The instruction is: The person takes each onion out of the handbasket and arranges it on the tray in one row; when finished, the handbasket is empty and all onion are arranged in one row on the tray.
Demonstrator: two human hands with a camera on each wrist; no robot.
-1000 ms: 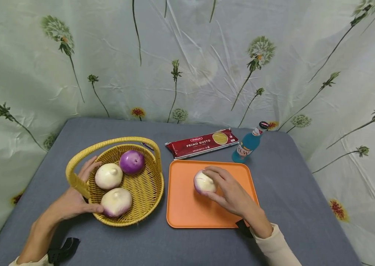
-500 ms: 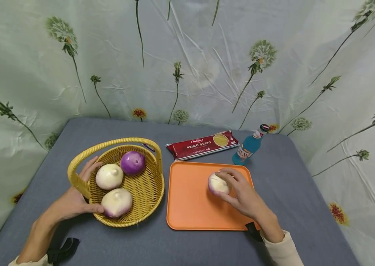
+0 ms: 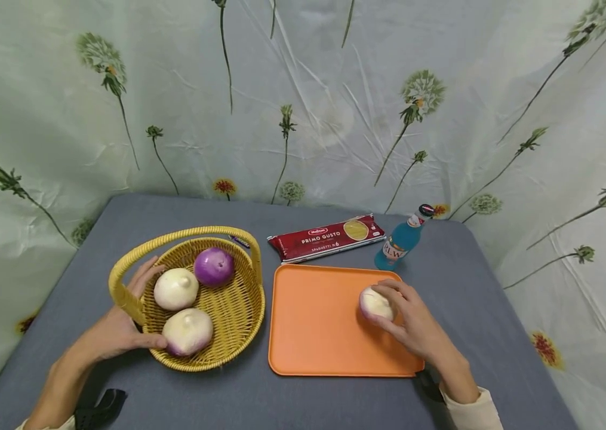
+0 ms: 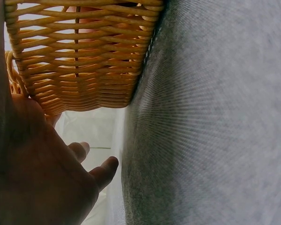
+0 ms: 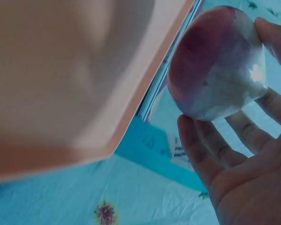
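My right hand [image 3: 415, 319] holds a purple-and-white turnip [image 3: 375, 303] between thumb and fingertips, over the right half of the orange tray [image 3: 308, 334]. The right wrist view shows this turnip [image 5: 215, 65] raised off the tray, fingers beneath and beside it. On the left, my left hand [image 3: 114, 334] lies spread against the side of a yellow wicker basket [image 3: 238, 298], thumb at its rim. Two loose fingers [image 4: 105, 173] stand clear of the weave in the left wrist view. Inside the basket are two white-side-up turnips [image 3: 188, 330] and one purple-side-up turnip [image 3: 214, 267].
Behind the tray lies a red spaghetti packet [image 3: 329, 237]. A blue bottle [image 3: 399, 242] stands at the tray's back right corner. The basket's tall handle [image 3: 184, 233] arches over it. A small purple wrapper [image 3: 239, 241] shows partly behind the basket. A floral curtain hangs behind the table.
My right hand has carried the turnip rightward across the tray, from near its middle to its right side. The left hand and the basket have stayed in place.
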